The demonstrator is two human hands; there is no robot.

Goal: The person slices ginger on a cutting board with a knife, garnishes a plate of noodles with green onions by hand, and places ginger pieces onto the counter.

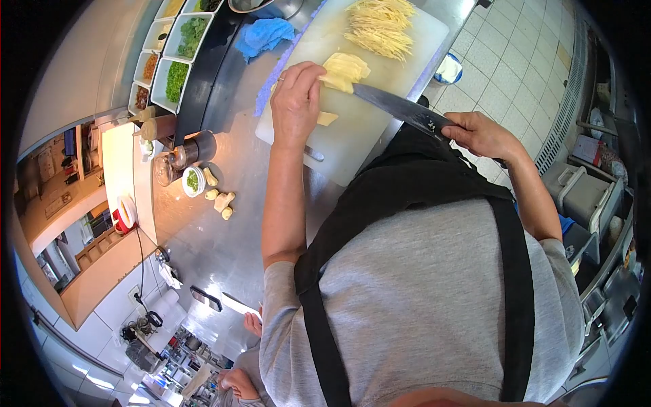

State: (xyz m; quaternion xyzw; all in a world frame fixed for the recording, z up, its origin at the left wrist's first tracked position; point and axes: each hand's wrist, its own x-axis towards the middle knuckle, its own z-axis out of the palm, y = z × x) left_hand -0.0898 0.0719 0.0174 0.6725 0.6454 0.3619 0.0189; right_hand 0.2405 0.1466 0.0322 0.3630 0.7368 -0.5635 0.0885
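My right hand (483,134) is wrapped round the handle of a kitchen knife (397,105). The knife's blade tip touches the edge of a fan of thin pale yellow slices (349,70), which look like ginger. My left hand (296,95) has its fingers curled together on the left end of these slices. Under both lies a white cutting board (366,146). A heap of fine yellow strips (381,28) sits at the board's far end. One loose flat piece (327,119) rests beside my left wrist, and a small metal blade (314,153) lies partly behind my forearm.
Ginger knobs (222,202) lie on the steel counter (234,149) near a small bowl of chopped greens (194,181) and jars (196,149). A blue cloth (264,37) and trays of greens (178,81) stand beyond. Another person's hand (253,322) is near a white-bladed knife (237,305).
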